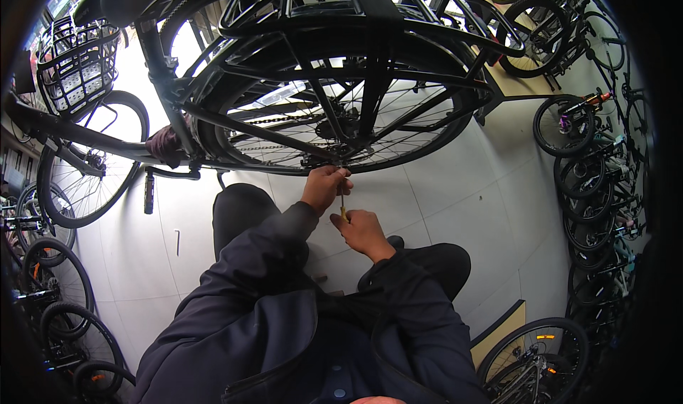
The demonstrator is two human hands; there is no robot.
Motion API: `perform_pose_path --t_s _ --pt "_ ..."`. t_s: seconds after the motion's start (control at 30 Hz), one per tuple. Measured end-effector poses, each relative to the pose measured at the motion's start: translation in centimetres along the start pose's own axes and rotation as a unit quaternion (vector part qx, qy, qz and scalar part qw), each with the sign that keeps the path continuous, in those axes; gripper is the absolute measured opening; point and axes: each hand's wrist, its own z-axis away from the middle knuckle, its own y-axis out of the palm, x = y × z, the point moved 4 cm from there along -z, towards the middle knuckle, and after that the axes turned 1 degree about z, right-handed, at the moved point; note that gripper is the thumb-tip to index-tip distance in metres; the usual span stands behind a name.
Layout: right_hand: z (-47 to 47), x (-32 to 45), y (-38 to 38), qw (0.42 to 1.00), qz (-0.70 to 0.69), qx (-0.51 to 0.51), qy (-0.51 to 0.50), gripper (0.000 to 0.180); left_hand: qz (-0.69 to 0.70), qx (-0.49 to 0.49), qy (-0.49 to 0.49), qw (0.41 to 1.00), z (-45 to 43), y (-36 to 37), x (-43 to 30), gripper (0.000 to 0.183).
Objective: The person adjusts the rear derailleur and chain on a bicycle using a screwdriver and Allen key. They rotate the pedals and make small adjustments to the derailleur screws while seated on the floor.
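Note:
A bicycle with a black rear rack (299, 73) stands before me, its rear wheel (427, 145) facing me. My right hand (365, 232) is closed around the yellow handle of a screwdriver (343, 207). The thin metal shaft points up toward the bottom of the rear hub area. My left hand (325, 186) is pinched near the shaft's tip, close to the rear derailleur (315, 160). Fingers cover the tip, so I cannot tell what it touches. The chain (288, 119) runs forward from the sprockets behind the rack stays.
An L-shaped hex key (177, 242) lies on the tiled floor (480, 212) to my left. The crank's pedal (149, 193) juts toward me. Several bicycles line the left side, and a row of bicycles (581, 196) stands at right. A wire basket (77, 65) sits at upper left.

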Motion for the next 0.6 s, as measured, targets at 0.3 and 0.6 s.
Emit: perform_pose_path --t_s 0.3,0.6 --pt "-0.3 0.8 -0.6 0.986 -0.091 0.094 0.107 0.052 -0.046 0.049 -0.049 0.997 1.3 0.1 0.4 0.027" --pt "-0.5 0.6 0.3 0.996 0.012 0.075 0.054 0.047 -0.068 0.061 -0.037 0.995 2.1 -0.8 0.7 0.027"
